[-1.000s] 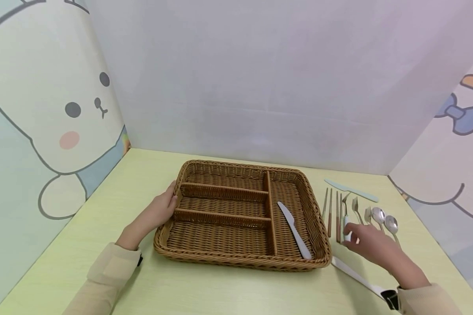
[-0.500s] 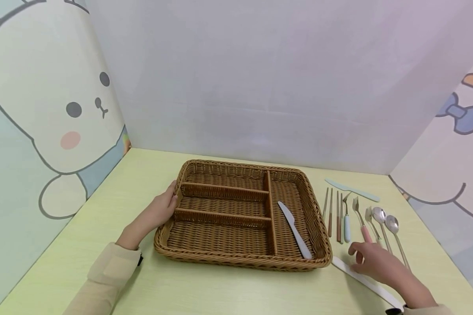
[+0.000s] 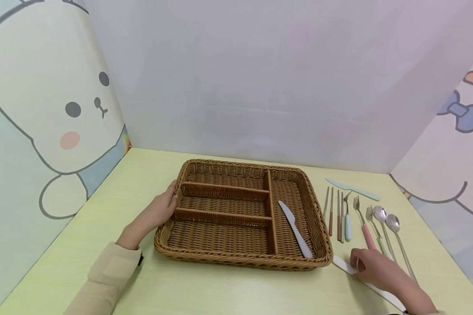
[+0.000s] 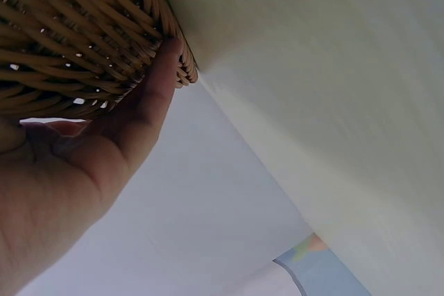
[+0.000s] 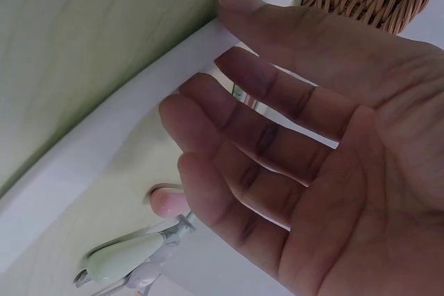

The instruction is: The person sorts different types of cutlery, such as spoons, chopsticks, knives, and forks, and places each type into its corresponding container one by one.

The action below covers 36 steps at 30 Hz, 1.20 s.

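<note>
The left hand (image 3: 154,214) rested against the 9 o'clock wall of the wicker tray (image 3: 205,253), its thumb hooked over the rim and its fingers lying along the woven side; the left wrist view showed the thumb (image 4: 156,88) pressed flat to the weave, so this grip was a light hold on the tray edge. The tray sat at the centre of the pale green surface (image 3: 228,291), with three long compartments on its 9 o'clock side and one cross compartment at 3 o'clock, in which a white knife (image 3: 295,229) lay diagonally. The right hand (image 3: 376,271) was at the 4 o'clock corner of the tray, fingers extended and slightly spread, released and grasping nothing. Directly beneath it lay a second white knife (image 3: 340,264), its tip pointing toward the tray corner and its length running out under the palm toward 5 o'clock. The right wrist view showed the fingertips (image 5: 232,1) touching or just above the white blade (image 5: 139,95); contact could not be confirmed. Near the hand, at its 12 o'clock, lay a row of cutlery: chopsticks (image 3: 330,214), a blue-handled fork (image 3: 347,223), a pink-handled fork (image 3: 363,225), a green-handled fork (image 3: 380,236) and two spoons (image 3: 394,225). A pale blue knife (image 3: 352,189) lay across the far end of that row.
</note>
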Tool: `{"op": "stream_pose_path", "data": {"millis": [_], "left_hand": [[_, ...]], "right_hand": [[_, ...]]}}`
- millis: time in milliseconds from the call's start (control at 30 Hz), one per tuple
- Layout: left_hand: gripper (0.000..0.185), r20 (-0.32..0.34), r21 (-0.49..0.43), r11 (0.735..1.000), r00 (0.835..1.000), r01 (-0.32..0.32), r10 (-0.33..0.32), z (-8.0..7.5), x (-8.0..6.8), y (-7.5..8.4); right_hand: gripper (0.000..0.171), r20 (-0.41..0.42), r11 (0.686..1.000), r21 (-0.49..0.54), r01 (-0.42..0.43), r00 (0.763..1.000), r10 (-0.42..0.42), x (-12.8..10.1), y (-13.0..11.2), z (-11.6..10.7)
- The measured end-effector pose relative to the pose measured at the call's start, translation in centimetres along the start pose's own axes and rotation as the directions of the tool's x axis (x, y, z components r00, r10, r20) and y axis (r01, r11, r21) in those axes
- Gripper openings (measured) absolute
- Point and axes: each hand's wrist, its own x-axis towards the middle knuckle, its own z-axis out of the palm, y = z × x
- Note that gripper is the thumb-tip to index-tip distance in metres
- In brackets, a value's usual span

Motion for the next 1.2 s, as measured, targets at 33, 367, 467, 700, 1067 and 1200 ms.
{"op": "stream_pose_path", "data": {"millis": [33, 367, 467, 700, 1067, 1200], "left_hand": [[0.055, 0.0, 0.0, 1.0, 1.0, 0.0, 0.0, 0.0, 0.0, -0.02], [0.055, 0.004, -0.001, 1.0, 1.0, -0.005, 0.005, 0.07, 0.06, -0.21], [0.055, 0.009, -0.003, 1.0, 1.0, -0.006, 0.006, 0.06, 0.03, -0.18], [0.055, 0.01, -0.005, 1.0, 1.0, -0.01, 0.01, 0.03, 0.03, -0.2], [0.056, 0.017, -0.011, 1.0, 1.0, -0.004, 0.005, 0.08, 0.13, -0.38], [0.056, 0.017, -0.009, 1.0, 1.0, -0.005, 0.005, 0.06, 0.14, -0.36]], "right_hand": [[0.025, -0.004, 1.0, -0.001, 0.005, 1.0, -0.005, -0.05, 0.01, 0.05], [0.027, -0.024, 0.999, -0.044, -0.023, 0.999, 0.021, -0.2, -0.28, 0.45], [0.028, -0.036, 0.997, -0.063, -0.036, 0.999, 0.034, -0.3, -0.33, 0.54], [0.029, -0.034, 0.995, -0.078, -0.059, 0.998, 0.057, -0.39, -0.44, 0.48], [0.023, -0.029, 0.985, -0.113, -0.127, 0.992, 0.124, -0.11, -0.61, 0.23], [0.021, -0.045, 0.984, -0.138, -0.116, 0.993, 0.111, 0.11, -0.39, 0.2]]}}
